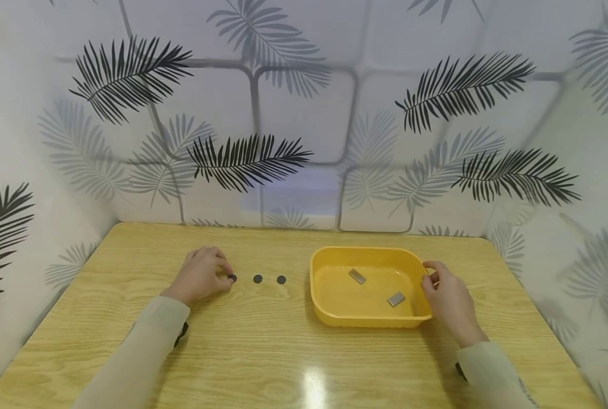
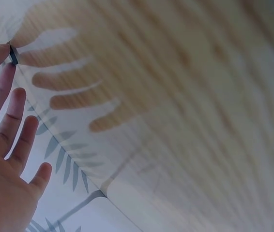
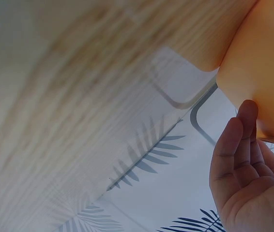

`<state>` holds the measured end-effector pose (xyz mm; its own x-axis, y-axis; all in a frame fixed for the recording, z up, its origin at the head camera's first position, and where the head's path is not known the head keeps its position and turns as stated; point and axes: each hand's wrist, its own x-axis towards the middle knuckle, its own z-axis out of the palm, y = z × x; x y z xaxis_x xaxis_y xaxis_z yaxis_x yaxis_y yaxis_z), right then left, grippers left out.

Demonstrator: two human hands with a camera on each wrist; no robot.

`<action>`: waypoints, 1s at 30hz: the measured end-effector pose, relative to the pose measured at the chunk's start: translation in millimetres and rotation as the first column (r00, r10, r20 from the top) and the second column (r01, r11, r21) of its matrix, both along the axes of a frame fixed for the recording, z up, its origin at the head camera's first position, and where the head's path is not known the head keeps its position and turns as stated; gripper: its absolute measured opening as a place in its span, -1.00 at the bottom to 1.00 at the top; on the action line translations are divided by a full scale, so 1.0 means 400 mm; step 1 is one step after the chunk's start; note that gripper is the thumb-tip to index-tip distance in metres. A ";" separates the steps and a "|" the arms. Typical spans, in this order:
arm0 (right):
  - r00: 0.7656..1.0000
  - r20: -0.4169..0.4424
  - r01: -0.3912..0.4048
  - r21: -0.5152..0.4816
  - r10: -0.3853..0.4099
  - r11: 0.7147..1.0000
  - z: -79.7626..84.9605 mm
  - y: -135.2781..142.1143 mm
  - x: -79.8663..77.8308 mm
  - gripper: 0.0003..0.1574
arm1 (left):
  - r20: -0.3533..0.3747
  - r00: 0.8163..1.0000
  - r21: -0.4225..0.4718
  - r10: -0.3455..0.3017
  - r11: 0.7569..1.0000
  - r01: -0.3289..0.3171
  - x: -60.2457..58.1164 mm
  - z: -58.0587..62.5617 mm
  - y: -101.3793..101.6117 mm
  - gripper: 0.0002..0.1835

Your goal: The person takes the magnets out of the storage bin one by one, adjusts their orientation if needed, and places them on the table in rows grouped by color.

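Note:
My left hand [image 1: 202,275] pinches a small black disc [image 1: 232,278] between thumb and index finger, low over the wooden table. That same black disc [image 2: 13,55] shows edge-on between the fingertips in the left wrist view, the other fingers spread. To its right lie two more black discs, a nearer one [image 1: 258,279] and a farther one [image 1: 281,279], in a row. My right hand [image 1: 449,298] holds the right rim of a yellow plastic basin [image 1: 380,321]. In the right wrist view, its fingers [image 3: 226,150] bend up against the basin's outer wall [image 3: 267,63].
Inside the basin lie two flat grey rectangular pieces, one [image 1: 357,276] toward the back and one [image 1: 396,299] toward the front right. The wood-grain table [image 1: 263,358] meets a wall [image 1: 304,125] with leaf patterns at its back edge.

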<state>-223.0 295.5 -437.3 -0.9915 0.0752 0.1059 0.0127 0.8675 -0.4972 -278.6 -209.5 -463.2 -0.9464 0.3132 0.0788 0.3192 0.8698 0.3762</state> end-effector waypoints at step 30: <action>1.000 0.027 0.005 -0.014 -0.005 1.000 0.002 0.001 0.000 -0.46 | -0.004 1.000 -0.014 -0.012 1.000 0.012 0.005 0.018 0.009 -0.94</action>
